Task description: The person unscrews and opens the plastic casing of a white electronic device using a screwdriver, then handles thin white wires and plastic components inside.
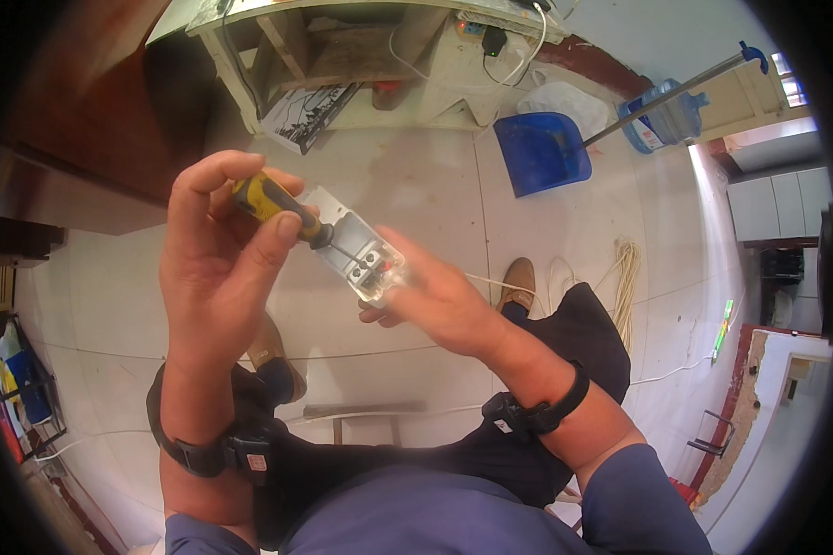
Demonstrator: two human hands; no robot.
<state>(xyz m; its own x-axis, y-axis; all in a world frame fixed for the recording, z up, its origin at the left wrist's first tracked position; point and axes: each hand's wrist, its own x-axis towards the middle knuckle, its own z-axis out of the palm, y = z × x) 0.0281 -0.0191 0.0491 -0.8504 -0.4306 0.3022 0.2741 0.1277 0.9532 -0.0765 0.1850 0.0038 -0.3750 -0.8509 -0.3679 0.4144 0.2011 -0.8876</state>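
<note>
My left hand (215,245) is closed round the yellow and grey handle of a screwdriver (276,205). Its thin shaft slants down into an open white plastic electrical box (342,233), and the tip reaches the terminal block (365,268) at the box's near end. The exact seat of the tip is too small to make out. My right hand (440,301), slightly blurred, grips that box from the right side with the fingers partly hidden beneath it. A bit of red shows beside the terminals, close to the right thumb. Both hands are in the air above the floor.
A pale cable runs from near my right hand to a coil (627,287) on the tiled floor. Farther off are a blue dustpan (546,157), a large water bottle (662,120), a wooden bench (453,74) and a flat box (307,116). A dark cabinet (83,176) stands left.
</note>
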